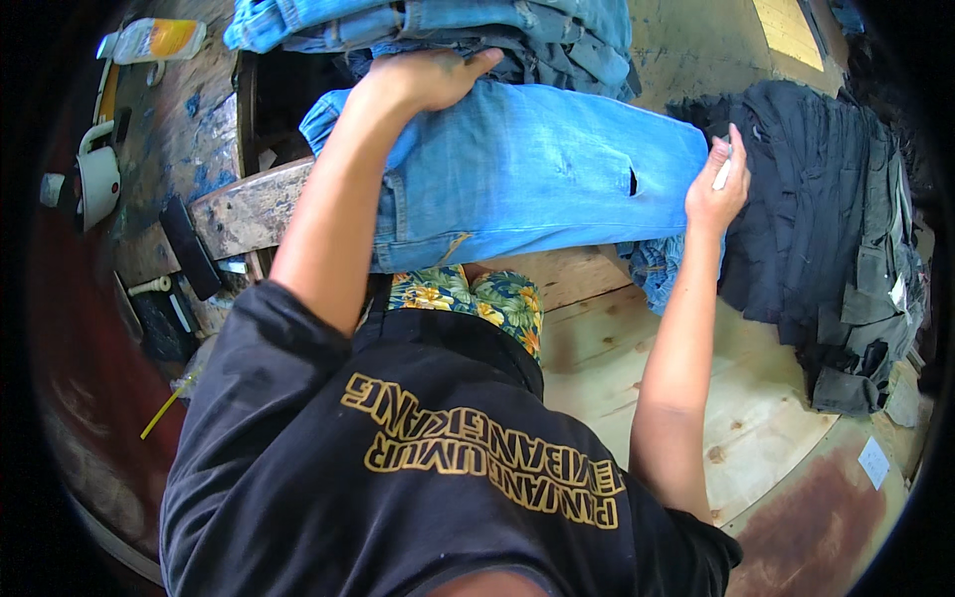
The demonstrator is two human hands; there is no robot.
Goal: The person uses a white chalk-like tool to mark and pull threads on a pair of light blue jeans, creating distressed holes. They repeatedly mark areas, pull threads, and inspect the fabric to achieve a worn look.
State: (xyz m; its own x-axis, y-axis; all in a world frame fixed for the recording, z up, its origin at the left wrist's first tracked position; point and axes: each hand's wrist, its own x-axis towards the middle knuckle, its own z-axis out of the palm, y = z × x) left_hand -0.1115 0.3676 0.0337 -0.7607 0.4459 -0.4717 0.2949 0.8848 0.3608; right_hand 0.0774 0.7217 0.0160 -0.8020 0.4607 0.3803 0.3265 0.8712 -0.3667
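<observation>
A pair of light blue jeans [537, 169], with a ripped hole in the leg, lies folded lengthwise in front of me, its waist end at the left. At its far edge my left hand [428, 80] rests against the jeans, thumb stretched to the right; the other fingers are hidden. By the leg end, my right hand [716, 194] is closed around a small white piece [723, 171], perhaps chalk, and touches the denim. Just beyond my left hand rises a stack of folded blue jeans [448, 25].
Dark trousers [796, 199] lie piled at the right. A worn wooden bench [249, 209] runs under the jeans, with a black phone-like slab [189, 247] on its left. Farther left are a plastic bottle [154, 41] and a white cup-like container [97, 179]. Plywood [696, 418] covers the floor.
</observation>
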